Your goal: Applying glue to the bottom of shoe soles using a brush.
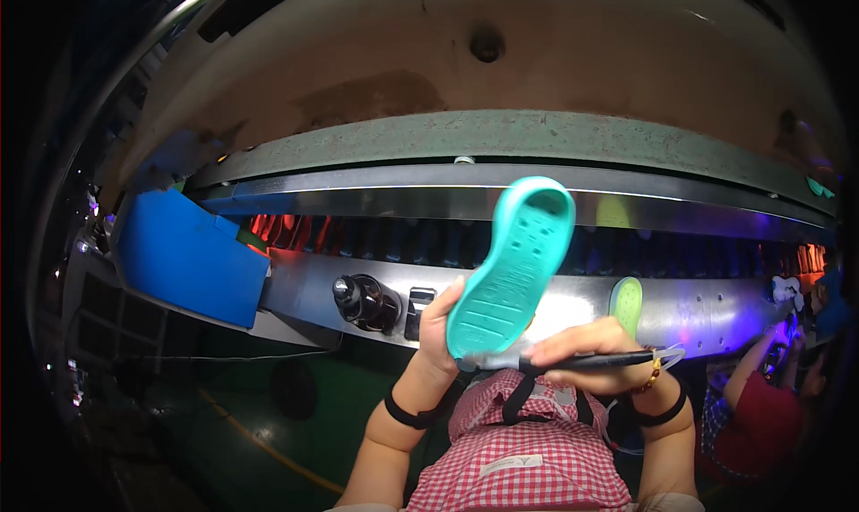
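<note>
Head view: left hand [438,320] grips teal shoe sole [514,266] upright; right hand [586,351] holds dark pen-like tool [573,362] at heel; work under way.

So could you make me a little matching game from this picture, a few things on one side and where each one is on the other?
Things:
1. teal shoe sole
2. dark pen-like tool
3. blue panel
4. green sole

Places:
A. at the left of the machine
B. held up in the left hand
C. on the metal ledge, to the right
D. in the right hand

Pairs: 1-B, 2-D, 3-A, 4-C
</note>
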### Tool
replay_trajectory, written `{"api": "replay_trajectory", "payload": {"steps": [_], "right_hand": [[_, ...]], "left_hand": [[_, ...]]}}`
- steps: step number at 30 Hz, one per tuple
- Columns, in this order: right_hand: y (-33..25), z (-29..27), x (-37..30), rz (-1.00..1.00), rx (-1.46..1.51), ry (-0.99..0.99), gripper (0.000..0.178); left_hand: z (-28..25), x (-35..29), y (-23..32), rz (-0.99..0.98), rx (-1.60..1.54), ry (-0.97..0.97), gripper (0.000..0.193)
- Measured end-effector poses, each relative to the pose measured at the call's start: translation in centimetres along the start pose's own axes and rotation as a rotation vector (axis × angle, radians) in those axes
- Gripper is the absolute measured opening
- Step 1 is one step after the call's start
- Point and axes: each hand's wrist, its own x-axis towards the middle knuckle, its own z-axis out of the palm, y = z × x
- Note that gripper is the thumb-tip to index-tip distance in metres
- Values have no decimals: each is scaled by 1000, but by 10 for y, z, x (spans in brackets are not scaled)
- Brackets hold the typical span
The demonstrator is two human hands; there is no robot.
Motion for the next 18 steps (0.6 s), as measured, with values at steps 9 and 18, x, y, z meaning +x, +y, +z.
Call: {"api": "replay_trajectory", "payload": {"steps": [9, 18], "right_hand": [[-6, -27, 16, 77, -163, -419, 24], [-11, -38, 14, 110, -416, -500, 30]], "left_hand": [[4, 0, 6, -391, 354, 4, 43], [13, -4, 12, -413, 499, 85, 41]]}}
